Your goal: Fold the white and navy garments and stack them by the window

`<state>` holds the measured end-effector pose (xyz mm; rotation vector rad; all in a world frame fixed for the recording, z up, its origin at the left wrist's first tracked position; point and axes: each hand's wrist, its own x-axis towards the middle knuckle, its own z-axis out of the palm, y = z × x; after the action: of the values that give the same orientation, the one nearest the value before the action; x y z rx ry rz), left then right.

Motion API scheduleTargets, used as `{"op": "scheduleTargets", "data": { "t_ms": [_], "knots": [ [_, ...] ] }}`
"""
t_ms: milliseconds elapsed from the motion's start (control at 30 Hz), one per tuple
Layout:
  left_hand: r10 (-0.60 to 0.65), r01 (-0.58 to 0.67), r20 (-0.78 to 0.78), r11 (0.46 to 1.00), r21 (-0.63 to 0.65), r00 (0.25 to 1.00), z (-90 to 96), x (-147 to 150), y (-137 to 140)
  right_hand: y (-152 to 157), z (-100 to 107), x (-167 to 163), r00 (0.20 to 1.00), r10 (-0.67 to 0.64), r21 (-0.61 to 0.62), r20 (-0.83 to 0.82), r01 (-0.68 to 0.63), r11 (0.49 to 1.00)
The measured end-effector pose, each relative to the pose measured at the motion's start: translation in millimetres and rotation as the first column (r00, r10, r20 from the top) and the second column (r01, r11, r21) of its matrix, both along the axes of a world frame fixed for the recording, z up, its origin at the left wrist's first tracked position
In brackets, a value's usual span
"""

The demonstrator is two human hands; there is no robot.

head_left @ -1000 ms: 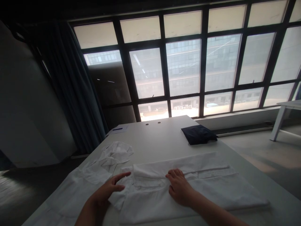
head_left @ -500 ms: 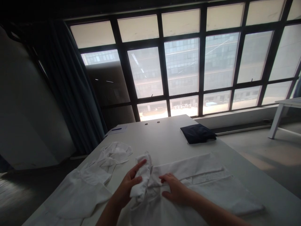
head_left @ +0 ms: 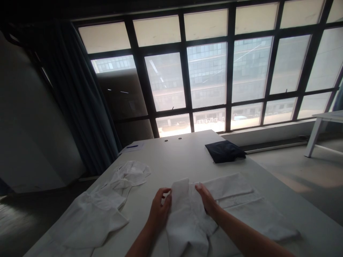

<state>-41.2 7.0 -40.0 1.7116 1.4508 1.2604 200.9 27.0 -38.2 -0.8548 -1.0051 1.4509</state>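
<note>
A white shirt (head_left: 180, 207) lies in front of me on the table. Its body, with a long placket-like strip, stretches flat to the right, while a narrower part is folded over in the middle. My left hand (head_left: 160, 207) pinches the left edge of that folded part, fingers curled and thumb against the cloth. On the other side of the fold, my right hand (head_left: 207, 200) grips the fabric near its top, its fingertips partly hidden by the hand itself. To the left, a second white garment (head_left: 88, 214) lies loosely spread and crumpled.
The white table (head_left: 163, 160) runs toward large windows (head_left: 207, 75). A folded dark garment (head_left: 225, 151) sits near its right edge. Paper with a pen (head_left: 132, 146) lies at the far left corner. Another table (head_left: 318, 132) stands at right, and a dark curtain (head_left: 80, 96) hangs at left.
The bunched cloth that my left hand held up now lies flatter, folded over the shirt. My right hand has moved up and slightly right; my left has come down a little.
</note>
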Motion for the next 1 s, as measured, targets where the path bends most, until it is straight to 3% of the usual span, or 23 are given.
{"op": "scheduleTargets", "data": {
  "t_ms": [100,233,400,533,767,867,1000],
  "knots": [
    [0.011,-0.011,-0.030,1.000,-0.023,0.999,-12.9,-14.6,23.3,-3.9,9.5,1.4,0.994,0.106,-0.010,0.033,-0.105,0.994],
    [-0.125,0.117,-0.192,0.992,-0.050,0.973,-16.0,-15.8,33.0,3.1,18.3,15.0,0.925,0.225,-0.124,0.306,-0.195,0.973],
    [-0.083,0.080,-0.294,0.997,-0.021,0.952,-9.8,-13.5,32.0,38.1,18.3,33.9,0.815,0.135,-0.072,0.564,-0.114,0.991],
    [-0.066,0.068,-0.350,0.998,-0.006,0.934,-6.1,-11.9,31.2,61.3,18.6,22.2,0.774,0.121,0.036,0.621,-0.182,0.983],
    [-0.039,0.050,-0.452,0.999,0.012,0.891,-3.8,-9.7,28.5,71.7,25.4,-4.2,0.667,0.313,-0.014,0.676,-0.414,0.910],
    [-0.018,0.028,-0.485,1.000,0.014,0.874,-6.1,-9.6,29.8,68.3,28.9,-3.9,0.635,0.304,-0.010,0.710,-0.423,0.906],
    [0.007,-0.001,-0.527,1.000,0.011,0.850,-8.1,-8.3,31.1,58.9,33.2,-3.1,0.625,0.185,0.058,0.759,-0.347,0.936]
  ]
}}
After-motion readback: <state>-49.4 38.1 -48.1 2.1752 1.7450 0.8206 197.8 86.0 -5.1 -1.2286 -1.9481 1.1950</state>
